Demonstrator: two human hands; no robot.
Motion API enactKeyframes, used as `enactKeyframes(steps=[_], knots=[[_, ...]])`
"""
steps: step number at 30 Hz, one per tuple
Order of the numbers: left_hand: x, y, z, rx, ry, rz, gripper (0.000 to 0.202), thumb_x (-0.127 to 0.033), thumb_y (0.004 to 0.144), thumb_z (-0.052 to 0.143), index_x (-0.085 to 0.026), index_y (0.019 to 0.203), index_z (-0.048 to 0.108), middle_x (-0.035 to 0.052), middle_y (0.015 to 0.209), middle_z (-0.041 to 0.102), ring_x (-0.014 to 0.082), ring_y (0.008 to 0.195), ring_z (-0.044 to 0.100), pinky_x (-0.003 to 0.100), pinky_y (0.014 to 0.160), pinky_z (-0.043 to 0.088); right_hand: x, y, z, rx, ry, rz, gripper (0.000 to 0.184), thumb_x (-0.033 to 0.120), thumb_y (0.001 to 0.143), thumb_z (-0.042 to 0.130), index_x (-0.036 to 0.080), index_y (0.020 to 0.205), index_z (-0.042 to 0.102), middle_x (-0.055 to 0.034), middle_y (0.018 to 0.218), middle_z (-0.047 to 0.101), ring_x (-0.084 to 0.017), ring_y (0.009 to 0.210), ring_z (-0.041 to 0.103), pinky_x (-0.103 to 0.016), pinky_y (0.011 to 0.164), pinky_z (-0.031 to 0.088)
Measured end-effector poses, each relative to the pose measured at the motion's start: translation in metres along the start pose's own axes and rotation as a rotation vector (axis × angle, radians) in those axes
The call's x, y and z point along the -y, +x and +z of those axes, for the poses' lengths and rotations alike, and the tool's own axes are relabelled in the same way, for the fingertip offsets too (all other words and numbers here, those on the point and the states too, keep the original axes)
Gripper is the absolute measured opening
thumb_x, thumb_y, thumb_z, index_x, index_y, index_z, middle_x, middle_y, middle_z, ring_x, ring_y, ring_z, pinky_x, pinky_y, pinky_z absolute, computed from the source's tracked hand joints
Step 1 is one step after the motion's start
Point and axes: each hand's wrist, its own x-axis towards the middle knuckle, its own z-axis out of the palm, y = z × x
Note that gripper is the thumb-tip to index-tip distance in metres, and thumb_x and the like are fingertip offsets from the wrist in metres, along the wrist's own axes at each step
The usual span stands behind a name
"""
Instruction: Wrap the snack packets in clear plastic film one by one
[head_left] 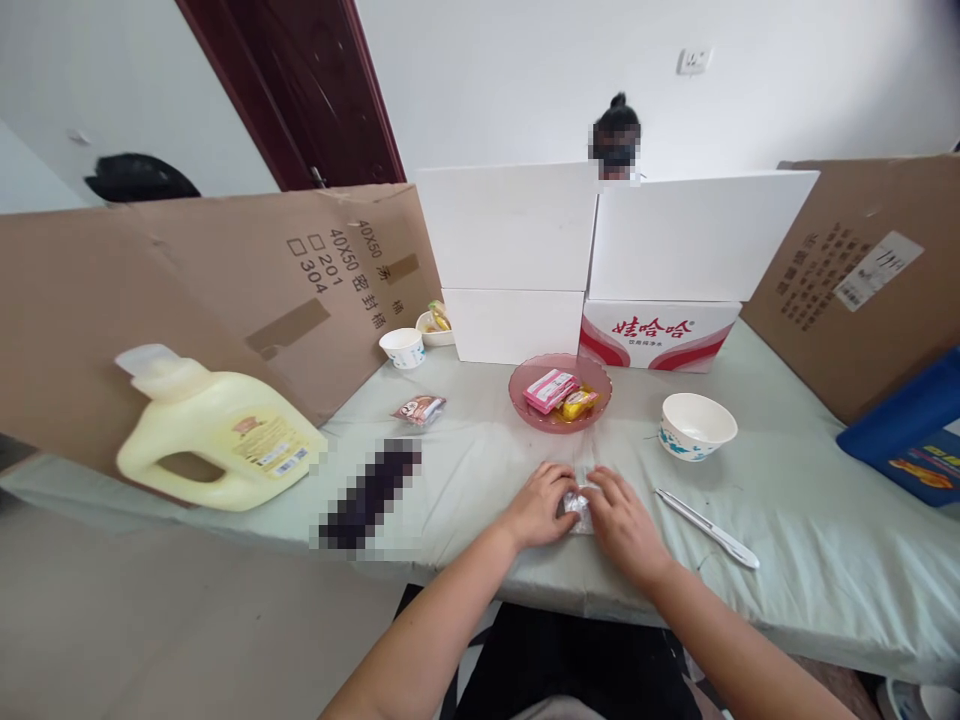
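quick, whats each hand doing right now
left hand: fingers curled on the small silvery packet, holding its left end
right hand: holding the same packet at its right end

The left hand [536,505] and right hand [626,525] are covering most of a silvery packet [579,510], hiding its shape and their grip. Pixelation is masking a dark object [367,497] and a person's head [616,140] behind white boxes [510,225]. The right edge is cutting off a blue item [911,430].
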Motion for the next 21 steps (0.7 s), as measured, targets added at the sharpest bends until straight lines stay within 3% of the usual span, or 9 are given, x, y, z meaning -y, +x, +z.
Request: enactKeyframes(steps=[2,6,9,12,15,18,21], knots=[[-0.002,-0.001,0.000,-0.011,0.003,-0.003,0.035,-0.019,0.072,0.067,-0.018,0.106,0.064,0.0094,0.114,0.059,0.0258,0.111,0.049,0.041,0.099,0.043,0.005,-0.006,0.006,0.015,0.060,-0.067,0.028,0.010,0.090,0.043,0.017,0.113,0.058,-0.0113,0.126,0.056,-0.022,0.123,0.048,-0.038,0.102,0.043],[-0.004,-0.004,0.000,-0.048,0.037,-0.019,0.035,-0.014,0.069,0.063,-0.019,0.104,0.065,0.0087,0.111,0.060,0.0262,0.109,0.050,0.043,0.098,0.043,0.012,-0.015,0.007,0.076,0.033,-0.053,0.028,0.010,0.091,0.043,0.017,0.115,0.056,-0.0121,0.129,0.056,-0.023,0.123,0.050,-0.040,0.101,0.045],[-0.002,-0.005,0.000,-0.131,0.070,-0.069,0.037,-0.005,0.065,0.053,-0.018,0.099,0.064,0.0090,0.106,0.061,0.0255,0.106,0.051,0.044,0.096,0.044,0.013,-0.023,-0.008,0.192,0.012,-0.053,0.031,0.003,0.085,0.044,0.017,0.108,0.060,-0.0110,0.121,0.060,-0.022,0.115,0.055,-0.036,0.095,0.047],[0.000,-0.005,0.001,-0.165,0.093,-0.102,0.036,-0.003,0.066,0.049,-0.019,0.095,0.062,0.0080,0.102,0.060,0.0245,0.101,0.051,0.044,0.093,0.045,0.003,-0.026,-0.032,0.349,0.049,-0.031,0.029,-0.001,0.081,0.044,0.019,0.090,0.063,-0.0066,0.098,0.066,-0.018,0.093,0.060,-0.029,0.081,0.049],[0.001,-0.005,0.002,-0.147,0.100,-0.110,0.033,-0.002,0.067,0.048,-0.019,0.093,0.061,0.0072,0.101,0.060,0.0243,0.100,0.051,0.042,0.091,0.046,-0.033,-0.012,-0.064,0.286,0.071,0.088,0.031,0.005,0.087,0.039,0.021,0.090,0.065,-0.0050,0.092,0.066,-0.016,0.086,0.061,-0.027,0.078,0.048],[0.001,-0.004,0.003,-0.141,0.092,-0.129,0.032,-0.002,0.068,0.049,-0.019,0.092,0.061,0.0074,0.101,0.059,0.0248,0.100,0.051,0.042,0.089,0.046,-0.091,0.025,-0.098,0.114,-0.073,0.293,0.028,0.017,0.091,0.041,0.021,0.099,0.068,-0.0080,0.106,0.066,-0.020,0.102,0.058,-0.032,0.089,0.044],[0.001,-0.003,0.002,-0.134,0.084,-0.143,0.030,-0.002,0.069,0.049,-0.019,0.091,0.060,0.0075,0.101,0.058,0.0249,0.100,0.050,0.042,0.088,0.046,-0.144,0.064,-0.113,0.257,-0.226,0.535,0.021,0.020,0.089,0.050,0.019,0.093,0.071,-0.0124,0.108,0.064,-0.025,0.103,0.057,-0.037,0.087,0.043]])
